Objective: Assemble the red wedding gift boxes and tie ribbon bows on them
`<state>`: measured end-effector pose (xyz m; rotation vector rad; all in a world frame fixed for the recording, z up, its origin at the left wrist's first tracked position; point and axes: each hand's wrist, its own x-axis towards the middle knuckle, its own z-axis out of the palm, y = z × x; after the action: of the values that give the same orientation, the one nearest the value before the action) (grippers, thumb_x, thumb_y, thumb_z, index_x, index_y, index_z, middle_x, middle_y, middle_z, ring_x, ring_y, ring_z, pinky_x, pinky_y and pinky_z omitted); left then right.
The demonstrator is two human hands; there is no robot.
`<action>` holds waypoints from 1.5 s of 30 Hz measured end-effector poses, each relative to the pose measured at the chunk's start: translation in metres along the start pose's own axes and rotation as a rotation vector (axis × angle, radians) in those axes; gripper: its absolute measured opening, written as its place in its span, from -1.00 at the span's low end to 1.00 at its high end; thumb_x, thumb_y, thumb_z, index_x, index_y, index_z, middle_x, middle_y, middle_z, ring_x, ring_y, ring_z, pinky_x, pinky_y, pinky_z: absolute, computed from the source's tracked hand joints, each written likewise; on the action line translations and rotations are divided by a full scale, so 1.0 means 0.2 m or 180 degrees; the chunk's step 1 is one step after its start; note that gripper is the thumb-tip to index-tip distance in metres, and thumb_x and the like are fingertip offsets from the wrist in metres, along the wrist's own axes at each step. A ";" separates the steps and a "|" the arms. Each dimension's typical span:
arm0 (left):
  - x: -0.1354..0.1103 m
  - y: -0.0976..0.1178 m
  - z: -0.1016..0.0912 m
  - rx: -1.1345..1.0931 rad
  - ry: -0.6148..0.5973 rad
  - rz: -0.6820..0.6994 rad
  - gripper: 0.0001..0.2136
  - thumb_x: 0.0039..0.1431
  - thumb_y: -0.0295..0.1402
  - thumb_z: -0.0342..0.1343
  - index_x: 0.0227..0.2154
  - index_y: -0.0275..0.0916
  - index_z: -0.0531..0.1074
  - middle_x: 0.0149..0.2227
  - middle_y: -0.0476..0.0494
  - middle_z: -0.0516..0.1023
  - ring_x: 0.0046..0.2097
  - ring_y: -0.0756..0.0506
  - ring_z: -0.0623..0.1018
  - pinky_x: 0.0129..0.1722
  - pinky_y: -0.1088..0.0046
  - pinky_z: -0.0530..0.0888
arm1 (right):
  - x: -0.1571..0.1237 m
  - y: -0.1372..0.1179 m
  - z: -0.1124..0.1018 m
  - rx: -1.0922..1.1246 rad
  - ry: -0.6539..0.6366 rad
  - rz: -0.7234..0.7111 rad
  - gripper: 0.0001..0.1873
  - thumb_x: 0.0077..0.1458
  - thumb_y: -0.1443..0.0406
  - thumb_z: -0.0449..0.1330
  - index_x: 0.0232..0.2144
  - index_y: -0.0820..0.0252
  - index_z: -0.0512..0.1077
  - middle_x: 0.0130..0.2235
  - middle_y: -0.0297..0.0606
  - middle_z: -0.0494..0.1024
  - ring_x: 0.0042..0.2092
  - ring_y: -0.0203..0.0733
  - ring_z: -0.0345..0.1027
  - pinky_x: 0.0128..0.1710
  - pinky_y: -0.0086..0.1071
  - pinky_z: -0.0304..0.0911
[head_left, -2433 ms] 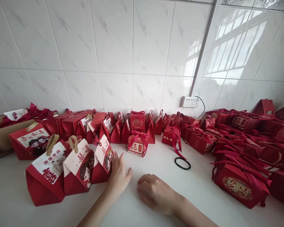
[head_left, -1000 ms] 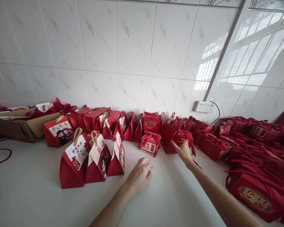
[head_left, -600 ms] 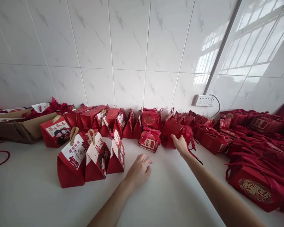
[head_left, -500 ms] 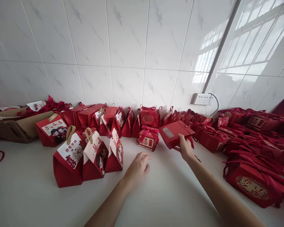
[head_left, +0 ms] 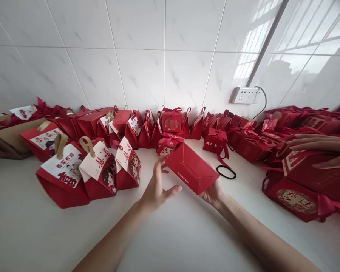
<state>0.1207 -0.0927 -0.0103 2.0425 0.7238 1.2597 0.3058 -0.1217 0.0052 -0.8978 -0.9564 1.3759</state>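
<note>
A plain red gift box (head_left: 192, 168) hangs tilted above the table, its underside with small white lettering facing me. My right hand (head_left: 214, 192) grips it from below and behind, its fingers mostly hidden by the box. At the box's left side my left hand (head_left: 158, 186) is open, thumb and fingers apart, close to the box's edge. Behind the held box stands a ribbon-tied box (head_left: 166, 145), partly covered. To the left, several red gift boxes with white printed flaps (head_left: 99, 172) and beige loop handles stand in a row. A black elastic band (head_left: 226, 172) lies to the right.
Another person's hand (head_left: 325, 149) rests over red boxes at the right. More ribboned boxes (head_left: 297, 198) are piled there. Red boxes (head_left: 171, 121) line the tiled wall. A cardboard carton (head_left: 15, 138) stands at far left, and a power strip (head_left: 245, 95) is on the wall.
The box in my right hand has turned, now showing its underside. My left hand has come up beside it. Another person's hand has entered at the right. The view has tilted down.
</note>
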 end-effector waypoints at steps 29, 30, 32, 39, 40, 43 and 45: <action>-0.02 -0.01 -0.06 -0.0782 0.0528 0.0886 -0.36 0.10 0.19 -0.12 0.02 -0.24 0.30 -0.15 -0.24 0.49 -0.17 -0.19 0.53 -0.23 0.31 0.49 | -0.03 -0.05 -0.03 -0.0394 0.0158 -0.0834 -0.65 -0.01 0.03 0.24 -0.29 0.13 0.37 -0.27 -0.25 0.51 -0.32 -0.16 0.41 -0.35 -0.35 0.34; -0.02 0.00 -0.06 -0.0836 0.0352 0.0609 -0.36 0.09 0.20 -0.11 -0.02 -0.26 0.33 -0.17 -0.25 0.49 -0.19 -0.18 0.53 -0.24 0.33 0.48 | -0.04 -0.05 -0.02 -0.0524 0.0186 -0.0982 -0.65 -0.01 0.04 0.25 -0.26 0.12 0.37 -0.26 -0.26 0.50 -0.29 -0.16 0.41 -0.33 -0.35 0.34; -0.01 0.03 -0.06 -0.0844 0.0008 0.0081 -0.47 0.07 0.09 0.04 -0.06 -0.25 0.31 -0.16 -0.24 0.49 -0.19 -0.16 0.52 -0.24 0.36 0.47 | -0.05 -0.05 -0.02 -0.0798 0.0195 -0.1215 -0.65 0.00 0.06 0.26 -0.23 0.10 0.36 -0.27 -0.28 0.47 -0.26 -0.17 0.39 -0.29 -0.36 0.34; 0.01 0.09 -0.04 -0.0856 -0.0163 -0.0599 -0.69 0.09 -0.24 0.15 -0.14 -0.19 0.26 -0.16 -0.16 0.47 -0.20 -0.11 0.50 -0.24 0.39 0.44 | -0.04 -0.02 -0.03 -0.1010 0.0224 -0.1113 -0.64 0.06 -0.01 0.17 -0.32 0.14 0.32 -0.26 -0.26 0.44 -0.27 -0.18 0.38 -0.33 -0.37 0.32; 0.01 0.09 -0.04 -0.0858 -0.0145 -0.0620 -0.70 0.09 -0.24 0.15 -0.14 -0.19 0.26 -0.15 -0.16 0.47 -0.19 -0.11 0.50 -0.24 0.39 0.44 | -0.04 -0.02 -0.03 -0.1009 0.0209 -0.1112 -0.65 0.07 -0.01 0.17 -0.32 0.14 0.31 -0.26 -0.26 0.44 -0.27 -0.18 0.37 -0.32 -0.36 0.32; 0.01 0.09 -0.04 -0.0917 -0.0077 -0.0681 -0.73 0.10 -0.26 0.14 -0.16 -0.18 0.28 -0.15 -0.15 0.46 -0.17 -0.11 0.50 -0.22 0.41 0.43 | -0.04 -0.03 -0.03 -0.1021 0.0119 -0.1139 -0.67 0.09 0.01 0.16 -0.32 0.14 0.31 -0.23 -0.25 0.45 -0.23 -0.16 0.37 -0.29 -0.36 0.32; 0.01 0.09 -0.04 -0.1040 -0.0012 -0.0735 -0.76 0.12 -0.25 0.13 -0.18 -0.19 0.30 -0.18 -0.13 0.47 -0.19 -0.10 0.50 -0.23 0.43 0.42 | -0.05 -0.03 -0.03 -0.1026 0.0001 -0.1144 -0.66 0.11 0.00 0.12 -0.30 0.14 0.33 -0.21 -0.24 0.46 -0.22 -0.15 0.37 -0.30 -0.36 0.32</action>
<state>0.1165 -0.1011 0.0074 1.6477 0.6800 1.1559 0.3132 -0.1307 0.0088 -0.9085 -1.2937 0.9312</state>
